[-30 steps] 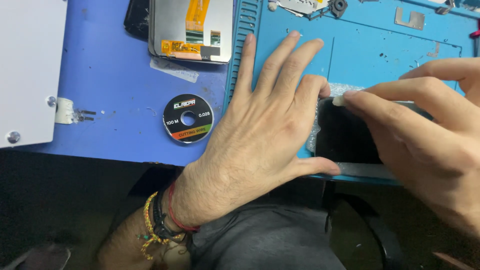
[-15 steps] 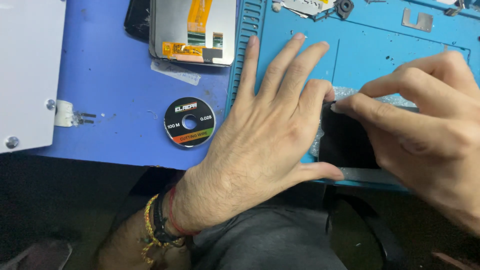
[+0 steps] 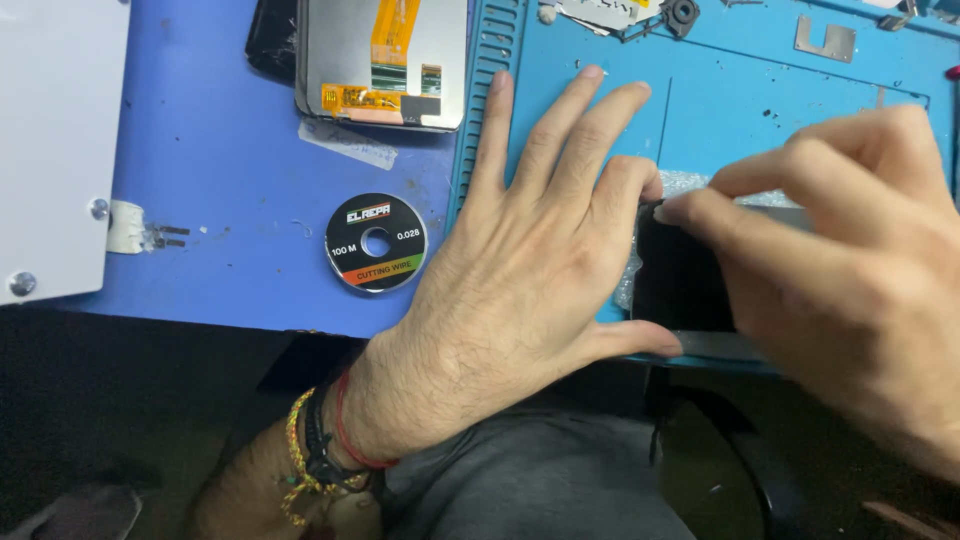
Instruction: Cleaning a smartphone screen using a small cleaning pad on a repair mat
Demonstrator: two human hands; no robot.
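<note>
Fingers [image 3: 690, 215] pinch upright dark phone's [image 3: 680, 290] top corner.

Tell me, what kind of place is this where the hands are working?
Probably a phone repair bench. A blue work mat with small loose parts covers the table, a detached phone screen with an orange flex cable lies face down, and the left hand and right hand press on a dark phone.

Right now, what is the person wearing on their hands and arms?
Both hands are bare, no gloves or sleeves. The left hand has bracelets at its wrist: a red cord, a black band and a yellow braided one. The right hand shows no rings.
</note>
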